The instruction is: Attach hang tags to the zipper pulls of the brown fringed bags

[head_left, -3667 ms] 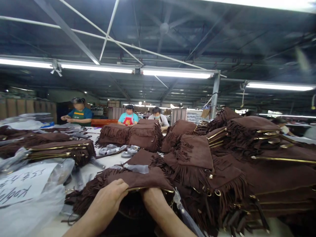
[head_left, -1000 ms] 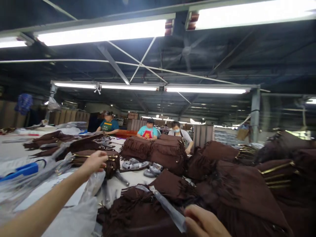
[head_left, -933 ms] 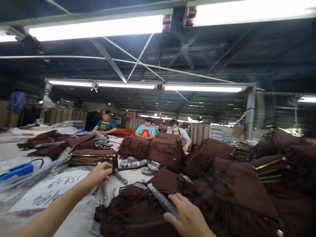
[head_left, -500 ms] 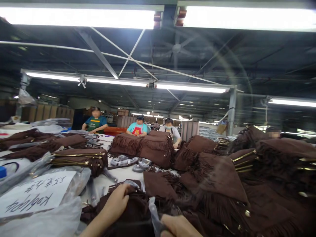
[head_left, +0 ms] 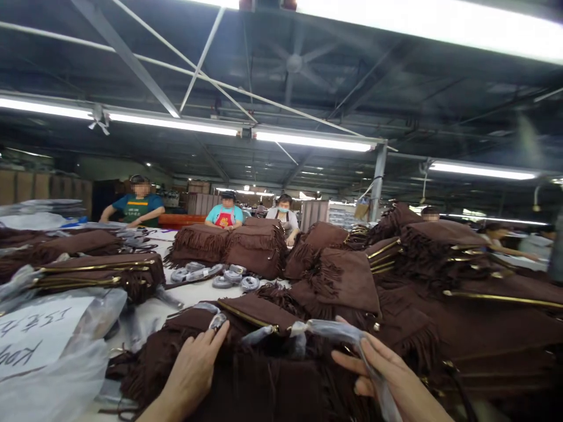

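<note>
My left hand [head_left: 193, 363] lies flat on a dark brown fringed bag [head_left: 153, 349], its index finger touching a small plastic-wrapped piece [head_left: 217, 320] at the bag's top edge. Between the thumb and fingers of my right hand [head_left: 387, 366] runs a plastic-wrapped strap [head_left: 336, 330]. One end of that strap reaches left to a gold-coloured fitting beside the zip of a brown bag [head_left: 250, 310]; its other end hangs below my hand. More dark brown material lies between my hands, partly in shadow.
Stacks of brown fringed bags [head_left: 255, 249] stand ahead, with a higher pile [head_left: 444, 240] at the right. Coiled wrapped straps [head_left: 231, 276] lie on the white table [head_left: 200, 295]. At left is a plastic bag with a handwritten sheet [head_left: 39, 328]. Several people work beyond.
My right hand has risen and moved right, stretching out the wrapped strap. My left hand has flattened on the bag. The view has tilted up and turned right.
</note>
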A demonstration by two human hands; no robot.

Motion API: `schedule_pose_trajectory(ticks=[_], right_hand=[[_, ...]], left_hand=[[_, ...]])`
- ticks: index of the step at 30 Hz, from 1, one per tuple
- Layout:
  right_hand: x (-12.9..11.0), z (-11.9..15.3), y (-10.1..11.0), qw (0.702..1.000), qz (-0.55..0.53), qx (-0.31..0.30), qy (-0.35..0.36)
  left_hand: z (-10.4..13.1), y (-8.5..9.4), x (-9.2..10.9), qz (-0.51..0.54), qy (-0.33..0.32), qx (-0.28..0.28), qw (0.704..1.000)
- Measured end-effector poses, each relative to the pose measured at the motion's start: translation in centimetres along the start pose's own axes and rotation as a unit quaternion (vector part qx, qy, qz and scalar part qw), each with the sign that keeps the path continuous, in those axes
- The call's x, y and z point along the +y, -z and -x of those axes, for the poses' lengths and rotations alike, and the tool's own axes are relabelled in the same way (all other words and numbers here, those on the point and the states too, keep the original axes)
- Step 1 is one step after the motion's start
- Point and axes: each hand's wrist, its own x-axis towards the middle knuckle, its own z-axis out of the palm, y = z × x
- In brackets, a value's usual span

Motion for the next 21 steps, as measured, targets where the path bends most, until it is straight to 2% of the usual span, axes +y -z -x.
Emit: schedule_pose_trajectory(ticks=[3,5,7,10,12,14,15,17,19,21], right_hand=[[-1.3,-1.2,-0.2,0.997,-0.043,-0.052,0.047],[-1.6,-1.6,-0.2,0.994,-0.056,-0.084,0.043],[-1.4,-1.6,-0.3,0.99,-0.071,-0.11,0.044],[-0.6,-1.1,-0.7,0.984,-0.095,-0.14,0.058],[-0.1,-1.1,-1.2,0.981,-0.121,-0.136,0.074],[0.2,-1.7,-1.3,0.977,-0.153,-0.108,0.097],[0.2,-2.2,-1.1,0.975,-0.169,-0.09,0.109],[-0.2,-3.3,0.0,0.968,-0.205,-0.056,0.136],[-0.9,-4.3,2.1,0.956,-0.242,-0.024,0.166],[-1.8,-4.8,4.8,0.948,-0.264,0.004,0.178]], left_hand=[[0.2,0.4,-1.4,-0.068,0.049,-0.01,0.996],[0.1,1.2,-1.1,-0.071,0.065,0.0,0.995],[-0.2,2.1,0.8,-0.006,0.05,0.023,0.998],[-1.3,3.1,5.7,0.122,0.009,0.055,0.991],[-2.6,3.5,8.6,0.126,-0.005,0.066,0.99],[-4.3,3.8,10.1,0.109,-0.025,0.069,0.991],[-5.2,4.1,10.1,0.102,-0.034,0.071,0.992],[-6.8,5.1,8.5,0.085,-0.038,0.083,0.992],[-7.8,6.7,5.1,0.064,-0.012,0.099,0.993],[-8.0,8.7,0.9,0.042,0.036,0.115,0.992]])
